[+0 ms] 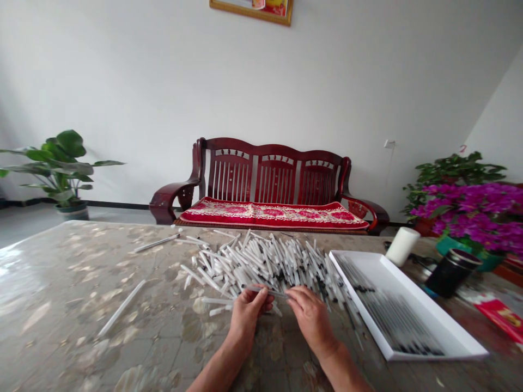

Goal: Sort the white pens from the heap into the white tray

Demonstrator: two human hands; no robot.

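Between my two hands lies a thin pen (275,294) with a dark end, held level over the near edge of a pile. My left hand (248,311) pinches it between thumb and fingers. At its other end the fingers of my right hand (309,314) are closed on it. The heap of white, translucent pen pieces (261,258), some with black ends, spreads just beyond both hands. Right of them stands a shallow white box (439,307) with rows of clear, dark-tipped pens (402,318) inside. A single white tube (121,308) lies apart at the left.
More loose pens (157,243) rest on the patterned tabletop (73,283) at the far left. Behind the box are a white roll (402,246) and a black cup (451,272). A red packet (500,316) lies at right. A wooden bench (269,174) stands beyond the table.
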